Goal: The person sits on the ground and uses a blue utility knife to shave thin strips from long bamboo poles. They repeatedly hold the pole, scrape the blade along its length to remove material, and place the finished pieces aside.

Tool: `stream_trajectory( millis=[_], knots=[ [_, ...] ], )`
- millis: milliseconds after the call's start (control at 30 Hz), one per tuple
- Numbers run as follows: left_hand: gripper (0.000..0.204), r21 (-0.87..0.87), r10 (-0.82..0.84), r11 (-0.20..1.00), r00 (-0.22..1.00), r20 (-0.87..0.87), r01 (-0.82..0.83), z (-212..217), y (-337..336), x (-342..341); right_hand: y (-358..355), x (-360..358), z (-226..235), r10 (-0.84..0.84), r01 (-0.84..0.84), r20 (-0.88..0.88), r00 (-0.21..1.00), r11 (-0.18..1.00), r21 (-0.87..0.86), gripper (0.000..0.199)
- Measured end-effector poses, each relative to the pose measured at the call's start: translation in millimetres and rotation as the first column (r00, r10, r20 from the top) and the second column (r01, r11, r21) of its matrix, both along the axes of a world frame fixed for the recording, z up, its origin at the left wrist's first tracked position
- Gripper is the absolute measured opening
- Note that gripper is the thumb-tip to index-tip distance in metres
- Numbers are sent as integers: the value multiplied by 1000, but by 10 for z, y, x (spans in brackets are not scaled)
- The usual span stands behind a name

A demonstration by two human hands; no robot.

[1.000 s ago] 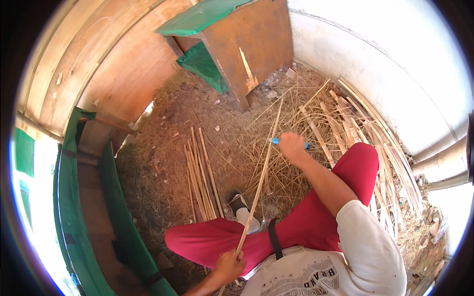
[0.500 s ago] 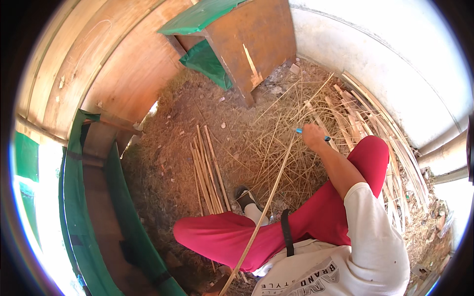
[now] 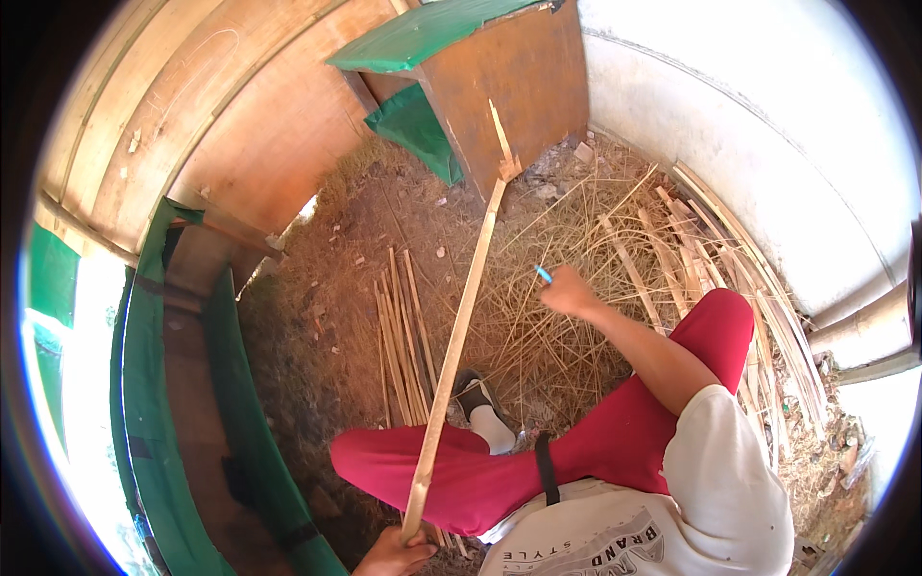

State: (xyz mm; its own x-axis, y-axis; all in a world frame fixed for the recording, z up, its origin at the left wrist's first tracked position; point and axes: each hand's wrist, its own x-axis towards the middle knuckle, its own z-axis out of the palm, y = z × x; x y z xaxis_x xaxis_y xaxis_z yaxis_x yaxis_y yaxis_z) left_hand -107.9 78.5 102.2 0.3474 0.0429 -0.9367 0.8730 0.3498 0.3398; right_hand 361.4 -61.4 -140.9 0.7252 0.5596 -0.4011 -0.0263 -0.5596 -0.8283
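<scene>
In my left hand [image 3: 396, 554], closed at the lower edge, is one end of a long pale bamboo strip [image 3: 452, 355]. The strip slants up and away across my left leg, its far end overlapping the lower part of the brown cabinet in view. My right hand [image 3: 572, 293] is a fist above the heap of shavings, apart from the strip. A short blue piece [image 3: 544, 275], like the end of a handle, pokes out of that fist; the rest of it is hidden by my fingers.
Several cut strips [image 3: 401, 336] lie on the ground beyond my left knee. Thin shavings [image 3: 538, 336] are heaped ahead, with longer slats [image 3: 759, 278] along the white wall. A brown cabinet [image 3: 528, 86] with green covering stands at the back; a green-edged trough [image 3: 182, 384] is at left.
My left hand has risen into view with the strip, which now stands farther left and reaches higher. My right hand has moved left and slightly nearer, away from the strip.
</scene>
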Motion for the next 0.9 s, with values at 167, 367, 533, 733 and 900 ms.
stream_trajectory(
  millis=[167,367,533,733,900],
  knots=[
    [38,-56,-36,997,983,179,46,-646,-45,340,-106,-538,807,-99,167,-290,952,962,218,47],
    [37,-204,-52,972,951,304,118,-877,-185,1078,-282,-579,1111,-78,288,-458,886,865,412,34],
    [23,-160,-61,982,965,254,104,-1003,-278,1465,-269,-345,968,-220,354,-319,922,815,459,24],
    [30,824,-523,566,784,335,25,-1115,-483,1457,-311,-214,1078,-300,327,-135,944,808,490,23],
    [33,837,-464,547,837,292,11,-1011,-520,1554,-365,-277,1233,-148,139,-23,989,850,508,30]
  ],
)
